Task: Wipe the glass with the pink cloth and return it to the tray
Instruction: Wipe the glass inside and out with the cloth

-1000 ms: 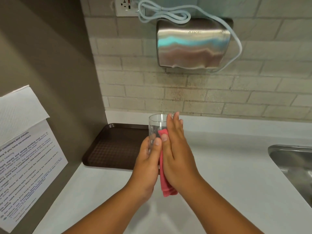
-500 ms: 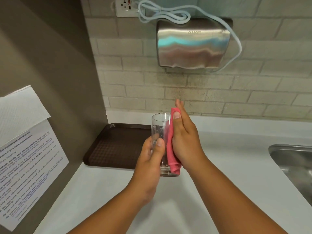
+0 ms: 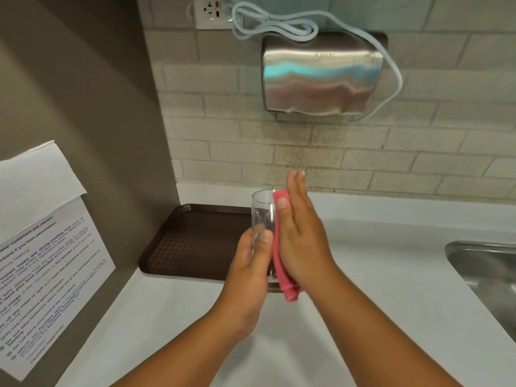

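Note:
A clear drinking glass (image 3: 262, 210) is held upright above the white counter, just right of the brown tray (image 3: 192, 241). My left hand (image 3: 251, 263) grips its lower half from the near side. My right hand (image 3: 301, 236) presses a folded pink cloth (image 3: 279, 252) flat against the right side of the glass, with the thumb near the rim and the fingers stretched upward. The cloth's lower end hangs below the base of the glass. The tray lies against the brown side wall with nothing on it.
A steel sink (image 3: 485, 272) is set into the counter at the right edge. A metal hand dryer (image 3: 321, 79) with a looped cable hangs on the tiled wall above. A printed notice and paper towel (image 3: 36, 219) are fixed to the left wall.
My right hand has slid the pink cloth up along the side of the glass, from around its middle to its rim. My left hand has kept hold of the glass, which shifted slightly.

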Tool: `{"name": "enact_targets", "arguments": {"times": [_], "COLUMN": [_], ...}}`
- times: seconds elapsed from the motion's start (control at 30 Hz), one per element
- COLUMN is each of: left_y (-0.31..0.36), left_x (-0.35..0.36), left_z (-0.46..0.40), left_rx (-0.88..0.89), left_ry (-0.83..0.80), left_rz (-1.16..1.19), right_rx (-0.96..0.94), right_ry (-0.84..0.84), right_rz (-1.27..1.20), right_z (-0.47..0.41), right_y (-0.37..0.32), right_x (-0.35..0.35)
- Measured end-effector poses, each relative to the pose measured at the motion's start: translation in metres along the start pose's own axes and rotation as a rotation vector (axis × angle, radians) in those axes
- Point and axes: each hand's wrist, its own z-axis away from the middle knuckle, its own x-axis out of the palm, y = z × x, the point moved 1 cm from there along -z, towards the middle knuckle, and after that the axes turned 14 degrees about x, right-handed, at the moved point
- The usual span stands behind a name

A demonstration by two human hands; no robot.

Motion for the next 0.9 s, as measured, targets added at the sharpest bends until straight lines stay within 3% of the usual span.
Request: {"name": "enact_targets", "arguments": {"times": [0.3, 0.47, 0.7, 0.9], "left_y": [0.0, 0.006, 0.004, 0.009], "left_x": [0.0, -0.001, -0.003, 0.001], "left_z": [0.004, -0.004, -0.002, 0.003], "left_rx": [-0.03, -0.018, -0.035, -0.059], "left_ry": [-0.025, 0.042, -0.033, -0.054], "left_rz": [0.07, 0.114, 0.079, 0.146], "right_rx": [0.185, 0.147, -0.023, 0.148], "right_ry": [-0.04, -0.07, -0.054, -0.004], "right_rz": [-0.315, -0.269, 0.1, -0.191], "right_z": [-0.017, 0.012, 0.022, -0.012], "right_y": [0.002, 0.009, 0.002, -0.012], "right_x": [-0.014, -0.001, 0.008, -0.019]}}
